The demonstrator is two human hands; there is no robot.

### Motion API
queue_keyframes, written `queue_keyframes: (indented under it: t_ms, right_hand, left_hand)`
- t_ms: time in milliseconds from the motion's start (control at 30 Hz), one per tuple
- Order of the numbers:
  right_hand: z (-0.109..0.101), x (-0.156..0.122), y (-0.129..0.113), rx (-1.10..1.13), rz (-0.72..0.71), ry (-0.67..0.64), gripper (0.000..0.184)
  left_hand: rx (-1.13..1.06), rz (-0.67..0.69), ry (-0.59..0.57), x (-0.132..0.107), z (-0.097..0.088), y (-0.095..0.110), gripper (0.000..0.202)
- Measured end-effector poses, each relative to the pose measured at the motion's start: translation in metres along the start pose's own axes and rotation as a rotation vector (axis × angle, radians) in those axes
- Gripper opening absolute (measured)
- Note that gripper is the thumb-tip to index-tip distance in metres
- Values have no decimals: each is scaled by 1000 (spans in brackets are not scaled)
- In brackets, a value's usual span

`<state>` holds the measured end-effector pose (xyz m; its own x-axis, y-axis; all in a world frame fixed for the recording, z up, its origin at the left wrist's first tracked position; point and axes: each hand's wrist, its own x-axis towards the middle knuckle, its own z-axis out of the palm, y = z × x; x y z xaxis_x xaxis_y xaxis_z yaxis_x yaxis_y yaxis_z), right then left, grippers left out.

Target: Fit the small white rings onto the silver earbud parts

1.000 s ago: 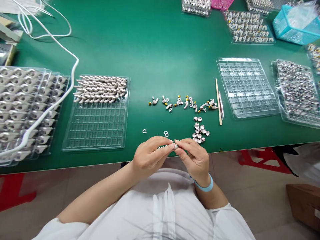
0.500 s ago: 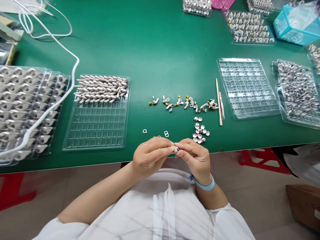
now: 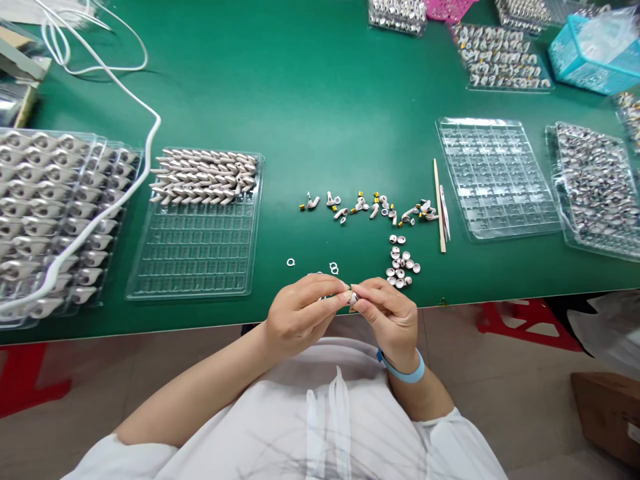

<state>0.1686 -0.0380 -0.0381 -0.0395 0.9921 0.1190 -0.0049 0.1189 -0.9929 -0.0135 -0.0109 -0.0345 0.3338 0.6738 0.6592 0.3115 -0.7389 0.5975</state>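
My left hand (image 3: pixel 300 313) and my right hand (image 3: pixel 387 313) meet fingertip to fingertip at the near edge of the green table (image 3: pixel 310 100). Both pinch one tiny white earbud part (image 3: pixel 353 297) between them. A blue band (image 3: pixel 406 373) circles my right wrist. Just beyond my right hand lies a cluster of small round caps (image 3: pixel 401 263). Further back runs a row of loose white earbud pieces (image 3: pixel 370 207) with yellow bits. Two small white rings (image 3: pixel 333 268) lie ahead of my left hand.
A clear tray (image 3: pixel 197 250) with a row of white stems sits at left, beside stacked filled trays (image 3: pixel 55 213) crossed by a white cable (image 3: pixel 115 193). An empty clear tray (image 3: pixel 495 177), a wooden stick (image 3: pixel 439 203), tweezers (image 3: pixel 445 212) and a filled tray (image 3: pixel 595 183) lie at right.
Both hands stay together on the small part; the fingers shifted only slightly. The view drifted a little.
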Motion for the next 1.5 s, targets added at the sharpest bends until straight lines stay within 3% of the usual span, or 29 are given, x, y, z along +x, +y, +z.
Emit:
queue_keyframes:
  t_ms: [233, 900, 1200, 1500]
  right_hand:
    - [1, 0, -3, -136, -105, 14, 31]
    - [2, -1, 1, -174, -111, 30, 29]
    - [3, 2, 0, -101, -118, 19, 33]
    - [3, 0, 8, 52, -6, 34, 23]
  left_hand:
    - [17, -6, -13, 1, -1, 0, 27]
    - [21, -31, 0, 3, 0, 2, 25]
    - [17, -17, -3, 4, -1, 2, 26]
    - [49, -11, -12, 6, -3, 5, 25]
